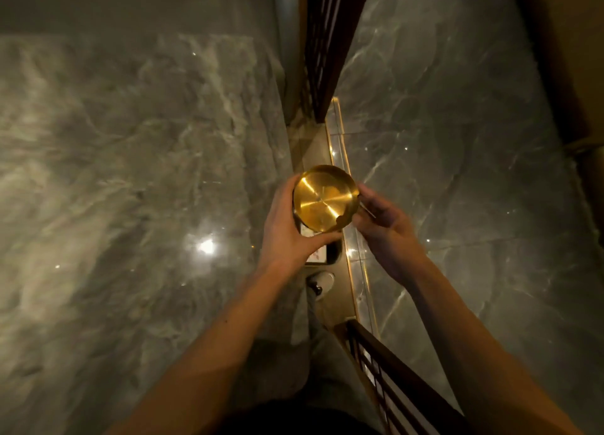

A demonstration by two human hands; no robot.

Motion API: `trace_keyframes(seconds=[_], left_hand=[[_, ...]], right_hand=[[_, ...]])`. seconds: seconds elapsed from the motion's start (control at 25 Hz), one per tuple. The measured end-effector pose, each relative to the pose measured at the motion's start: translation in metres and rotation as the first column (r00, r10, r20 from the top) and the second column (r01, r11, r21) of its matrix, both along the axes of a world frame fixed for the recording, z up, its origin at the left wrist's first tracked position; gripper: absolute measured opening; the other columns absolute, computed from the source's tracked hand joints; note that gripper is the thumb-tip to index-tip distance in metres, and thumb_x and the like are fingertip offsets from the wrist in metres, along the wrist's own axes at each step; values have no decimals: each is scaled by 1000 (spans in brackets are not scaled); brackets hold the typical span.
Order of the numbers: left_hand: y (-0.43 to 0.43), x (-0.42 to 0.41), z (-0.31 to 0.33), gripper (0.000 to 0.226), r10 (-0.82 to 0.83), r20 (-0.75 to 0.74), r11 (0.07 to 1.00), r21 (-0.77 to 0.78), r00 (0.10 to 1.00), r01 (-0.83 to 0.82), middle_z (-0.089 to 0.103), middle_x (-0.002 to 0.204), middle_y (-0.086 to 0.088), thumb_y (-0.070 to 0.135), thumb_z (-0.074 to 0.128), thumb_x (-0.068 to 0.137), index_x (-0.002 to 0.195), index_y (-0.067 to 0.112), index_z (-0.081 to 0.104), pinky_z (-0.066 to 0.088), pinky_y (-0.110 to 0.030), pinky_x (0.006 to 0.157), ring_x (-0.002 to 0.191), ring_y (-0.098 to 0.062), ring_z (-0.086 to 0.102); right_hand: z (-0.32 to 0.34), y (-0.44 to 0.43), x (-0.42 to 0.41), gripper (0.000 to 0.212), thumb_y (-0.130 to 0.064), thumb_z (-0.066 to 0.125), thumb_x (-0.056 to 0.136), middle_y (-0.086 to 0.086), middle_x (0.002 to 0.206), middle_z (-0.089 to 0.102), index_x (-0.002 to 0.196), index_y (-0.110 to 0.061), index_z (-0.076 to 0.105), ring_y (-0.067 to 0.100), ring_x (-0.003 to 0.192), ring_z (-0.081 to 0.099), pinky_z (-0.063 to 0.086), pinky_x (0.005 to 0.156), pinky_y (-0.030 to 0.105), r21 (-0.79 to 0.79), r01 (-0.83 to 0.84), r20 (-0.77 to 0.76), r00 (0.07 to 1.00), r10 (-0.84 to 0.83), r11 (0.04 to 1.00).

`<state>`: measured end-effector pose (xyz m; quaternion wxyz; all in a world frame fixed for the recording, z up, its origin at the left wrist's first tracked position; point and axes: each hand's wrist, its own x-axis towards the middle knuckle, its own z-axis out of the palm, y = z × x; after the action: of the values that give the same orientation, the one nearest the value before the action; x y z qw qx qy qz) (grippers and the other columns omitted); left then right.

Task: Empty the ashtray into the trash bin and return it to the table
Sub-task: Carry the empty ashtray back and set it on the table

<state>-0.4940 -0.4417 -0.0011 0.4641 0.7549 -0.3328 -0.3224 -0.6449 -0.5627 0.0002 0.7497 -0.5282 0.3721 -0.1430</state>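
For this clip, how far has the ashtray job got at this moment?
Done, apparently: the gold ashtray is off the table and its shiny inside shows no ash or butts, so it looks emptied. In hand: the left hand grips it above the marble floor, while the right hand sits blurred beside its rim. Left: setting it back on the table, which is not in view, nor is a clearly identifiable bin.

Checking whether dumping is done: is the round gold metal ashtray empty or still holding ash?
Empty, it seems: the round gold metal ashtray in the left hand shows a bare, shiny inside.
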Motion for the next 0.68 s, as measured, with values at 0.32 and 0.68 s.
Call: trace_keyframes(seconds=[0.32,0.68], left_hand=[[112,119,52,111,-32,167,998,-55,985,41,42,141,1,45,93,53,145,14,40,33,-9,106,129,-6,41],[197,175,81,113,22,120,995,-101,993,-10,47,144,5,47,93,53,148,18,38,39,-17,107,131,-5,46]], right_hand=[[57,95,107,84,-6,75,76,9,148,47,148,-8,32,18,138,44,36,114,44,-168,-232,-74,972,222,958],[79,177,170,83,-13,85,69,-8,135,52,142,-13,43,4,126,53,44,107,25,-593,-230,-139,973,183,772]])
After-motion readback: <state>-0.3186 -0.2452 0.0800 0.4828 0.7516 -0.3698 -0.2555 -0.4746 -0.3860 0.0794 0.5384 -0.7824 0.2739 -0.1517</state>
